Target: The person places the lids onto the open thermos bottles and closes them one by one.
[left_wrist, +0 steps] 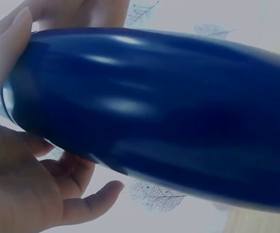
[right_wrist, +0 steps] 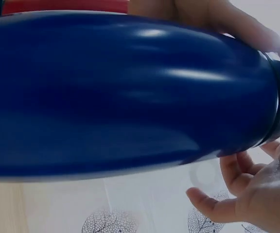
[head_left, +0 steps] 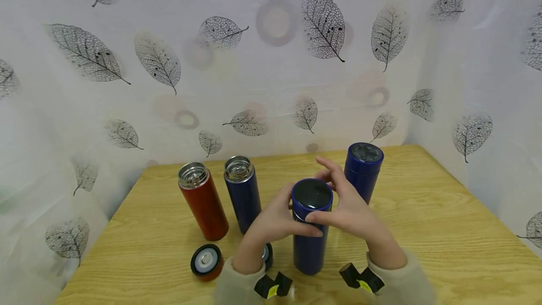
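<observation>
A blue thermos bottle (head_left: 308, 255) stands upright on the table between the two hands, its lid (head_left: 312, 194) with a glossy black top in place. My left hand (head_left: 277, 220) grips the upper part from the left, the thumb lying across the front just below the lid. From the right, my right hand (head_left: 349, 211) holds the lid area, thumb at the front of its rim and some fingers raised behind. Both wrist views show the blue body (left_wrist: 154, 107) close up, fingers round its lid end. The far-side fingertips are partly hidden.
An open red thermos (head_left: 206, 211) and an open dark blue thermos (head_left: 244, 201) stand at left. In front lie a red-sided lid (head_left: 206, 262), underside up, and a dark lid (head_left: 268, 254) partly behind my left wrist. A lidded blue thermos (head_left: 363, 171) stands behind my right hand.
</observation>
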`<state>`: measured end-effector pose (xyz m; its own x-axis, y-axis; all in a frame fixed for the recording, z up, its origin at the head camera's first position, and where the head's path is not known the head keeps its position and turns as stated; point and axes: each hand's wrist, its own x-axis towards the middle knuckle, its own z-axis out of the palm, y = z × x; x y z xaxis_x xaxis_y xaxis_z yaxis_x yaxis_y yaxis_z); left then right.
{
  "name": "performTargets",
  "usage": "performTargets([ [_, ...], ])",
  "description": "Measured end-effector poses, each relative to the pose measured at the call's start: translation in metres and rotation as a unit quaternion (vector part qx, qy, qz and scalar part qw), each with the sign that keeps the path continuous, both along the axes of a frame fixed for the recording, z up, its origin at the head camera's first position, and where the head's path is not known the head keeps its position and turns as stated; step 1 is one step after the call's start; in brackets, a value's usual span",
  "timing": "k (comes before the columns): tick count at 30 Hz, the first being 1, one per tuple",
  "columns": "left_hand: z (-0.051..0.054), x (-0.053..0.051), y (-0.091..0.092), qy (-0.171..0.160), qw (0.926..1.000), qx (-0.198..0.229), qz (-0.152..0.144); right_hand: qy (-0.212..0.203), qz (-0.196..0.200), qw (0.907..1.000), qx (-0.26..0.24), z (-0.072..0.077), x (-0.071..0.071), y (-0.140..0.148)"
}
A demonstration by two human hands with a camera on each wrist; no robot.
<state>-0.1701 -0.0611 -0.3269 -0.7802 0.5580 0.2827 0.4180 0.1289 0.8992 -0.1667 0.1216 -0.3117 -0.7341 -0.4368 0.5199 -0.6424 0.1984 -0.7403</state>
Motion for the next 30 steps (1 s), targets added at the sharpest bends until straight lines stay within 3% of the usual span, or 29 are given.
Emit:
performTargets([
  [3,0.001,0.001,-0.003,-0.008,0.9999,-0.012,-0.003,0.013,0.005,0.9999,0.007,0.000,0.000,0.000],
  [6,0.003,0.001,-0.009,-0.025,0.9992,-0.026,-0.017,0.008,0.053,0.9985,0.005,0.001,0.001,0.004],
  [10,0.006,-0.001,-0.016,-0.040,0.9968,0.004,-0.069,-0.006,0.123,0.9924,-0.007,0.005,0.001,0.008],
  [13,0.006,-0.003,-0.017,-0.049,0.9947,0.023,-0.087,-0.014,0.145,0.9892,-0.018,0.007,0.001,0.010],
  [16,0.005,-0.004,-0.017,-0.049,0.9956,0.023,-0.077,-0.014,0.150,0.9881,-0.030,0.008,0.001,0.009],
  [21,0.004,-0.003,-0.013,-0.035,0.9987,0.005,-0.038,-0.002,0.127,0.9910,-0.042,0.006,0.000,0.006],
  [26,0.003,-0.001,-0.008,-0.026,0.9996,-0.008,0.004,-0.013,0.079,0.9963,-0.031,0.003,0.000,0.004],
  [30,0.001,0.001,-0.002,-0.018,0.9978,-0.019,0.061,-0.013,0.025,0.9994,-0.021,0.001,0.002,0.001],
])
